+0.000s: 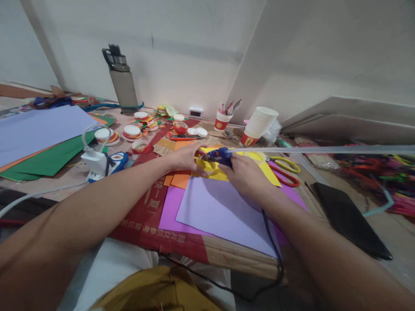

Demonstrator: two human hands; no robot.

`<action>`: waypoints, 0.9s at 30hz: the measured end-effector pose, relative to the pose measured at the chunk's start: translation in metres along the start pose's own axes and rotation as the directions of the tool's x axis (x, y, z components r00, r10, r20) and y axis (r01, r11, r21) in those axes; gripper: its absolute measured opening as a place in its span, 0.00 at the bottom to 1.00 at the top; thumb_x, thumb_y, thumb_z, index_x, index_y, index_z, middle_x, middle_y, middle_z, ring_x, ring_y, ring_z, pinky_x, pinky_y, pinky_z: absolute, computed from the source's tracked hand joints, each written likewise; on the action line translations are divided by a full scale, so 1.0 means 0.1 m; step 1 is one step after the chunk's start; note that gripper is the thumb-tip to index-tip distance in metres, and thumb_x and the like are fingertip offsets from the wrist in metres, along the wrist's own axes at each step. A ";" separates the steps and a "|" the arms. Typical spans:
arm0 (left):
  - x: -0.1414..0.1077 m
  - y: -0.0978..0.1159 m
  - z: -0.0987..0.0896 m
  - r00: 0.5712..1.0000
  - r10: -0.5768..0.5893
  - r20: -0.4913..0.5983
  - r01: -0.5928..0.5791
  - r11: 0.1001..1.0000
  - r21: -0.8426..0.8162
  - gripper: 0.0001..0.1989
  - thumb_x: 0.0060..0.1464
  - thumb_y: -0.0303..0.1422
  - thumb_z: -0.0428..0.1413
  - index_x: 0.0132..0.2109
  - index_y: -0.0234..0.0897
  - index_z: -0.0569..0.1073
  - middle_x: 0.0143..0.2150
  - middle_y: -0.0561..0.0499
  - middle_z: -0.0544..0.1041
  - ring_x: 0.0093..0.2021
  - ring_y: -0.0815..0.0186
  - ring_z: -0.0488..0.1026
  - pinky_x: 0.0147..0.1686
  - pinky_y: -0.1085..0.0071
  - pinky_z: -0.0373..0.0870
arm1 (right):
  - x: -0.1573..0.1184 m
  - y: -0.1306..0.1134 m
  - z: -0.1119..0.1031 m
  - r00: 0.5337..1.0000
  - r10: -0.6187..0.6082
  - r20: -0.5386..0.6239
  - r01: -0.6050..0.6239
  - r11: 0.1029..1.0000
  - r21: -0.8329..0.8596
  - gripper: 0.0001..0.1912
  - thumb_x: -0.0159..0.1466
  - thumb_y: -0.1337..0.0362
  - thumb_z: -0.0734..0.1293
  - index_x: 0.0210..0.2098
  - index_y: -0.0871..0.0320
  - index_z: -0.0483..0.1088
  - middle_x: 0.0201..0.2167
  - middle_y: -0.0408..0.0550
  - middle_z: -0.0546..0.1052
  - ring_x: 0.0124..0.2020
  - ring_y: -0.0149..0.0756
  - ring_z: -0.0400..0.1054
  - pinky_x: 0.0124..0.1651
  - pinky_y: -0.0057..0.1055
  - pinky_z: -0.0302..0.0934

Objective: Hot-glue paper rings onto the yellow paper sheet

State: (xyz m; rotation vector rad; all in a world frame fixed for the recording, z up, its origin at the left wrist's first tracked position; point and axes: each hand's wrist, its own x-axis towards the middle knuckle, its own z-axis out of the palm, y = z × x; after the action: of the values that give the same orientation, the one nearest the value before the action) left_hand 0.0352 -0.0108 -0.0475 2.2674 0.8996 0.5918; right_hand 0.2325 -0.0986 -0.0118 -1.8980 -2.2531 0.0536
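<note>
My right hand (pixel 241 175) is closed around a blue hot glue gun (pixel 220 154). A long clear glue stick (pixel 308 150) sticks out of its back end toward the right, and its black cord (pixel 270 233) hangs down past the table edge. My left hand (pixel 188 159) is closed at the gun's nozzle, with fingers curled on a small piece that I cannot make out. Below both hands lies a yellow sheet (pixel 270 172), over lilac (pixel 220 211), magenta (pixel 170 211) and orange sheets (pixel 181 179).
Scissors (pixel 288 168) and a black phone (pixel 346 216) lie at right. Paper cups (pixel 259 123), a pen cup (pixel 223 120) and a cutter (pixel 183 137) stand or lie behind. At left are a bottle (pixel 123 86), decorated cup pieces (pixel 131 133), a plugged power strip (pixel 118 160) and coloured sheets (pixel 58 147).
</note>
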 end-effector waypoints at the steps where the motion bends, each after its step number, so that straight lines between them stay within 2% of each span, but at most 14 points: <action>1: 0.00 0.00 0.00 1.000 -0.005 0.009 0.005 1.000 -0.012 0.47 0.34 0.39 0.69 0.63 0.39 0.62 0.58 0.42 0.72 0.54 0.57 0.72 0.52 0.62 0.69 | -0.01 0.00 -0.01 1.000 0.003 -0.001 -0.003 1.000 -0.019 0.16 0.69 0.60 0.58 0.47 0.62 0.72 0.45 0.58 0.79 0.44 0.45 0.72 0.42 0.33 0.59; 7: -0.01 0.02 -0.02 0.995 -0.086 0.057 0.083 0.996 0.043 0.52 0.34 0.40 0.69 0.66 0.35 0.59 0.55 0.39 0.74 0.55 0.54 0.72 0.55 0.59 0.67 | -0.09 0.01 -0.08 0.998 0.051 0.032 -0.048 0.993 -0.107 0.15 0.68 0.59 0.58 0.42 0.60 0.73 0.41 0.58 0.79 0.40 0.45 0.73 0.38 0.33 0.58; 12: -0.02 0.08 -0.03 0.993 -0.093 0.072 0.091 0.995 0.026 0.52 0.34 0.39 0.70 0.66 0.33 0.59 0.55 0.39 0.74 0.55 0.53 0.72 0.55 0.60 0.68 | -0.12 0.01 -0.15 0.999 0.048 0.021 -0.045 0.992 -0.121 0.16 0.68 0.58 0.58 0.46 0.59 0.72 0.42 0.57 0.79 0.41 0.45 0.73 0.40 0.34 0.58; 18: -0.01 0.05 -0.01 1.000 -0.003 0.015 0.003 1.000 -0.011 0.47 0.34 0.37 0.70 0.63 0.36 0.63 0.59 0.39 0.70 0.54 0.56 0.71 0.53 0.62 0.69 | -0.10 -0.01 -0.11 0.999 0.030 0.022 -0.030 0.999 -0.028 0.15 0.68 0.60 0.60 0.47 0.61 0.72 0.46 0.57 0.79 0.45 0.44 0.72 0.44 0.32 0.58; 27: -0.01 0.04 -0.01 1.000 0.002 0.020 -0.002 1.000 -0.008 0.46 0.34 0.37 0.68 0.63 0.37 0.64 0.58 0.41 0.72 0.52 0.56 0.72 0.51 0.63 0.69 | -0.03 -0.03 0.00 1.000 -0.015 0.004 0.015 1.000 -0.004 0.16 0.68 0.59 0.59 0.46 0.62 0.74 0.45 0.58 0.79 0.46 0.45 0.72 0.45 0.33 0.59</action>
State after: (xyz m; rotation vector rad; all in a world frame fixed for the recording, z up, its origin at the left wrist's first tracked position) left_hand 0.0355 -0.0134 -0.0445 2.2633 0.8833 0.5718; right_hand 0.2300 -0.1016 -0.0115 -1.8848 -2.2714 0.0508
